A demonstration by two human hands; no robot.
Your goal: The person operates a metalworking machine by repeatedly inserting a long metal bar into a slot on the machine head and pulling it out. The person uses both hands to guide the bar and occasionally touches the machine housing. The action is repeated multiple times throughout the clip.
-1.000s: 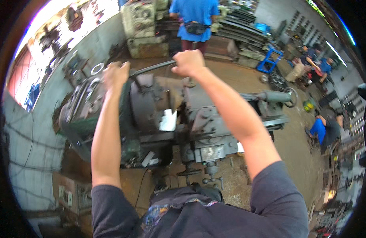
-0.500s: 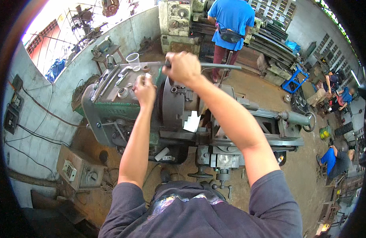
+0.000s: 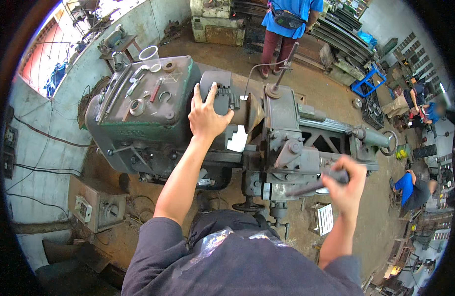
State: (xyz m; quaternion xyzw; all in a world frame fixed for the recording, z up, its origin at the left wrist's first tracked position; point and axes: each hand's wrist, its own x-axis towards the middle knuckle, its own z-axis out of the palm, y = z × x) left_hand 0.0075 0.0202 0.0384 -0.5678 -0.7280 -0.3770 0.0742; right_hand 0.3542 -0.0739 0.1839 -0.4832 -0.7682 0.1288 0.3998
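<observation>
My left hand (image 3: 207, 113) lies on the lathe chuck (image 3: 222, 83) with its fingers spread, holding nothing. Stepped jaws (image 3: 232, 100) show just right of the fingers. A rusty flared metal workpiece (image 3: 254, 113) sits to the right of the chuck. Out to the right, in front of the lathe carriage (image 3: 286, 148), my right hand (image 3: 347, 185) is closed around a chuck key (image 3: 309, 188), a dark metal bar with a thicker end. Motion smears this hand and the key. White paper (image 3: 237, 139) lies below the chuck.
On the headstock top (image 3: 153, 116) lie a plastic cup (image 3: 148, 53), a metal ring (image 3: 137, 106) and several small tools. A tool post with an upright rod (image 3: 286, 66) stands beyond the workpiece. A person in blue (image 3: 286, 22) stands behind the lathe; others are at far right.
My right hand has swung from above the chuck down to the right, carrying the chuck key. My left hand has moved right from over the headstock onto the chuck, its fingers now spread.
</observation>
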